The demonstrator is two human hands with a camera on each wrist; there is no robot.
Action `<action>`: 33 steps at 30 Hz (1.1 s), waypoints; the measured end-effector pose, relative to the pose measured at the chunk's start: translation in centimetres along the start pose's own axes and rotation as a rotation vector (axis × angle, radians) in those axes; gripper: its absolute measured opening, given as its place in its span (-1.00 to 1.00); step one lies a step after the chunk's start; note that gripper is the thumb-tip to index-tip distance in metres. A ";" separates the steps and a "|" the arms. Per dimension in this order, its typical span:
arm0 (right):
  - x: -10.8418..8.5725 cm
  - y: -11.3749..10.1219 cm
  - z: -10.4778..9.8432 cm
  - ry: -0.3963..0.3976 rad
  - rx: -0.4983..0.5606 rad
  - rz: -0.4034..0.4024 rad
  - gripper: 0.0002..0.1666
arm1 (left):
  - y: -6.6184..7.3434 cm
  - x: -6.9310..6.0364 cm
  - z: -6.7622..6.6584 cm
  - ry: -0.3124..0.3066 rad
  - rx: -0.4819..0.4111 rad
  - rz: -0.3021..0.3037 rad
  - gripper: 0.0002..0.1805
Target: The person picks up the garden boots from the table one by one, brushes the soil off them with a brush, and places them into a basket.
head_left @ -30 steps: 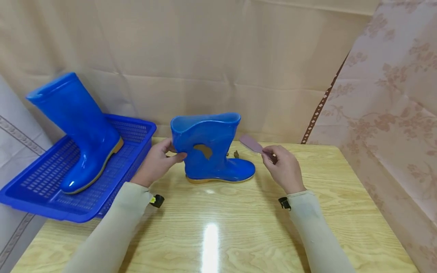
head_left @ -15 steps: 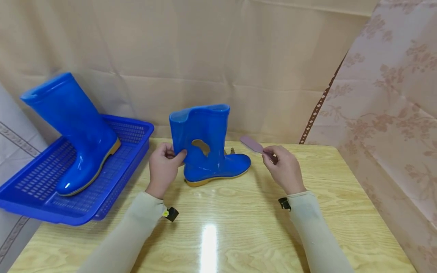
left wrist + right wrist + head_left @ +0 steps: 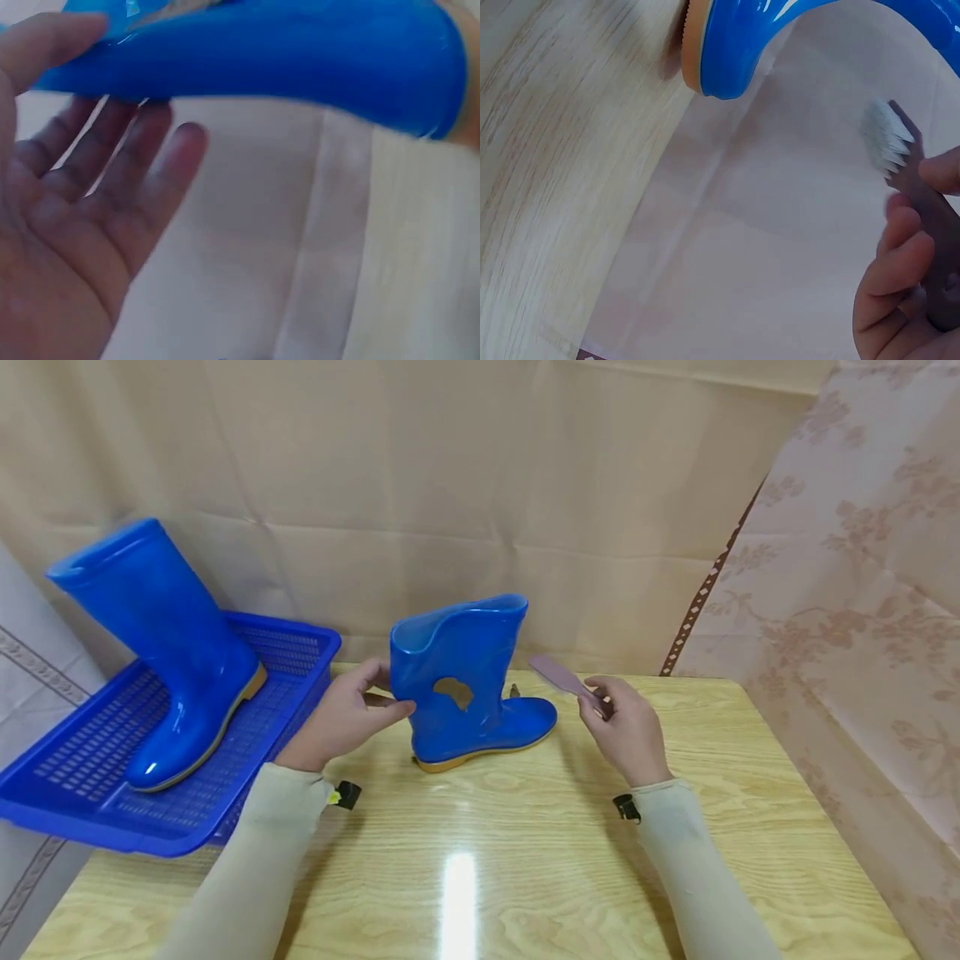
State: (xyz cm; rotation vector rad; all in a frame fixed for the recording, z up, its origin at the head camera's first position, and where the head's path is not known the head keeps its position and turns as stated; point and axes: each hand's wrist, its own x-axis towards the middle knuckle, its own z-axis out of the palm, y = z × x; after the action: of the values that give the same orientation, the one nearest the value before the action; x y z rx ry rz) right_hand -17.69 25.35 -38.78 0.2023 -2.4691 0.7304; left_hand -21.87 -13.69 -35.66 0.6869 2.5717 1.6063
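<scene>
A blue rubber boot (image 3: 476, 668) with a yellowish sole stands on the table, leaning slightly, toe to the right. Its shaft bears a brown patch (image 3: 454, 692); whether this is dirt cannot be told. My left hand (image 3: 345, 718) holds the back of the shaft, thumb on the near side and fingers beyond it; the left wrist view shows those fingers (image 3: 142, 150) fairly straight under the rubber. To the boot's right, my right hand (image 3: 628, 731) grips a small brush (image 3: 557, 675) by its handle. Its pale bristles (image 3: 887, 137) show in the right wrist view, apart from the boot.
At the left sits a blue plastic basket (image 3: 296, 681) with a second blue boot (image 3: 187, 660) tilted in it. Small brown bits (image 3: 514, 691) lie behind the near boot's toe. A beige curtain (image 3: 450, 485) hangs behind the wooden table (image 3: 540, 860).
The boot in my left hand has rocked and turned back and forth, its top now shifted right compared with half a second ago. My right hand and the brush have barely moved.
</scene>
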 end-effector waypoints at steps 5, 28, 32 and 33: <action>0.1 -0.1 0.4 0.059 0.015 -0.019 -0.71 | -0.4 -0.2 0.4 0.075 -0.072 0.043 -0.57; 0.7 -6.3 0.0 0.445 0.366 -0.276 -0.74 | -0.4 0.1 -0.6 0.108 -0.042 0.047 -0.66; 0.6 -7.8 0.4 0.387 0.342 -0.325 -0.72 | -0.3 0.1 -0.6 0.130 -0.037 0.072 -0.67; 0.5 -8.1 0.5 0.363 0.325 -0.343 -0.73 | -0.2 0.1 -0.6 0.148 -0.043 0.081 -0.67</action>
State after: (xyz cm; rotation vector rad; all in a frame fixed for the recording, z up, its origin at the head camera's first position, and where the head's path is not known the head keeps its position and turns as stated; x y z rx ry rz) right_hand -16.00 18.28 -35.18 0.5483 -1.9005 0.9192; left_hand -22.20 -14.21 -35.57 0.7036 2.6328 1.7962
